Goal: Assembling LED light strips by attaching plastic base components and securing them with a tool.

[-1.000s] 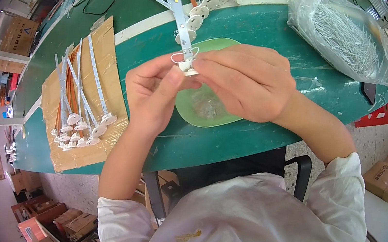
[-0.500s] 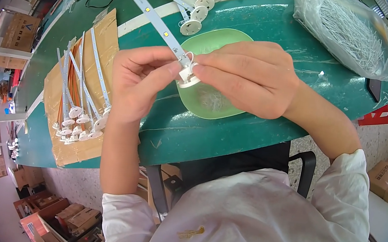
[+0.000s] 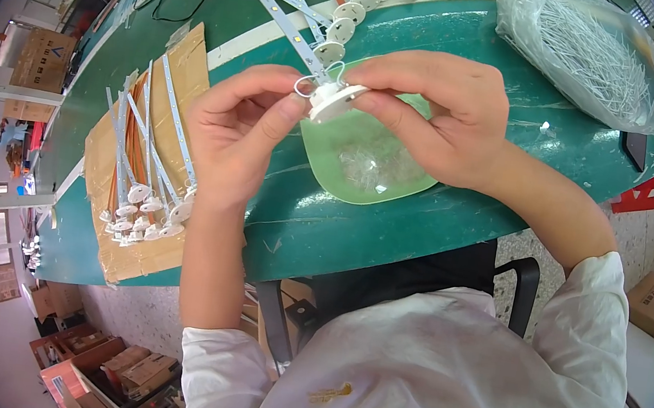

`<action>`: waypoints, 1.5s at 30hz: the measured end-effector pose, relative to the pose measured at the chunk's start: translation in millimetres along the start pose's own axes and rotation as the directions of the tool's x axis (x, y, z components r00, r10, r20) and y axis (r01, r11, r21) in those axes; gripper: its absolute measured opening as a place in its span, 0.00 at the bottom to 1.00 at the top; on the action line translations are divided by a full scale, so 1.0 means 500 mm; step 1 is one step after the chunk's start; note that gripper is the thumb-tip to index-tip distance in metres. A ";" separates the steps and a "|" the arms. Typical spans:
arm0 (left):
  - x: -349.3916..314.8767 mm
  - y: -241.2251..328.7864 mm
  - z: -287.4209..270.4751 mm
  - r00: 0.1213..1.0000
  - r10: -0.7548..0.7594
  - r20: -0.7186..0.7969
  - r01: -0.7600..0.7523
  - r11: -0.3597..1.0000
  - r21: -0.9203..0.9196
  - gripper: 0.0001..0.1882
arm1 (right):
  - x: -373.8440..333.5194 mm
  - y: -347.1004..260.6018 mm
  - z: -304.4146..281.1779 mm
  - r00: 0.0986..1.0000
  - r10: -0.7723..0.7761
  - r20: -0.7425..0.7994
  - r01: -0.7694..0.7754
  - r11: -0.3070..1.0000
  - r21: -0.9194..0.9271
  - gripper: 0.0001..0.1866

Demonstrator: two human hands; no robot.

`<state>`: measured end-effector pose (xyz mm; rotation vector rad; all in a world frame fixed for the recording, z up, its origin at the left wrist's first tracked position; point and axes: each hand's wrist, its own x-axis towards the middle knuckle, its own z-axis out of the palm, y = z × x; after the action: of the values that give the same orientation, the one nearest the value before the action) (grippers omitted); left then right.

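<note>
A slim LED strip (image 3: 281,18) points up and to the left from a round white end cap (image 3: 334,102), which I hold over a light green bowl (image 3: 361,195). Two short white wires loop out where strip and cap meet. My left hand (image 3: 237,122) pinches the cap's left edge near one loop. On the other side, my right hand (image 3: 447,121) grips the cap's right edge between thumb and fingers. Small clear or whitish pieces lie in the bowl, too blurred to name.
Several capped LED strips (image 3: 175,118) lie on a cardboard sheet (image 3: 125,260) at the left. More capped strips (image 3: 340,31) rest behind the bowl on the green table (image 3: 338,247). A clear bag of thin white wires (image 3: 590,53) sits at the far right, beside a black object (image 3: 631,151).
The strip and cap have moved slightly up and right, and the cap has turned so its round face tilts toward me. My right fingers have shifted to its edge. A second wire loop now shows.
</note>
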<state>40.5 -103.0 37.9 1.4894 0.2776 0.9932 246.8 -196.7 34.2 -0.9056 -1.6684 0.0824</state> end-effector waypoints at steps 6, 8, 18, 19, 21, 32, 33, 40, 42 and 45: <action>0.000 -0.005 0.000 0.999 0.026 0.041 -0.024 0.999 -0.034 0.09 | -0.006 -0.005 0.008 0.994 0.112 -0.004 -0.111 0.984 0.138 0.10; 0.001 0.002 0.001 0.999 0.013 0.030 -0.012 0.999 -0.036 0.09 | -0.005 -0.006 0.007 0.989 0.150 -0.011 -0.145 0.969 0.199 0.10; 0.003 0.002 -0.005 0.985 0.148 0.088 -0.158 0.980 0.125 0.09 | 0.002 -0.010 0.000 0.996 0.079 0.037 -0.083 0.988 0.131 0.09; 0.003 0.004 -0.006 0.985 0.146 0.087 -0.157 0.980 0.126 0.09 | 0.003 -0.010 -0.001 0.997 0.070 0.041 -0.075 0.990 0.116 0.09; 0.002 0.003 -0.008 0.987 0.133 0.095 -0.146 0.978 0.149 0.09 | 0.004 -0.006 -0.004 0.996 0.064 0.062 -0.069 0.993 0.094 0.09; 0.005 0.028 0.001 0.995 -0.020 0.095 -0.004 0.970 0.244 0.07 | 0.005 0.009 -0.005 0.987 -0.135 0.090 0.141 0.988 -0.065 0.10; 0.005 0.029 0.002 0.996 -0.037 0.084 0.013 0.964 0.264 0.06 | 0.006 0.009 -0.006 0.984 -0.151 0.100 0.159 0.984 -0.078 0.10; 0.008 0.027 0.000 0.994 -0.019 0.107 -0.014 0.955 0.297 0.06 | 0.003 0.014 -0.001 0.967 -0.240 0.081 0.248 0.962 -0.111 0.11; 0.013 0.027 -0.022 0.999 -0.022 0.043 0.002 0.907 0.422 0.05 | 0.003 0.015 0.000 0.968 -0.247 0.052 0.251 0.958 -0.136 0.11; 0.040 0.014 -0.071 0.946 0.255 -0.202 0.088 0.396 0.914 0.12 | 0.007 0.013 -0.005 0.971 -0.239 0.005 0.235 0.954 -0.183 0.11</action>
<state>24.7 -65.9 47.9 2.3696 1.1712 1.2352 252.1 -191.1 34.7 -0.8315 -1.7770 -0.2455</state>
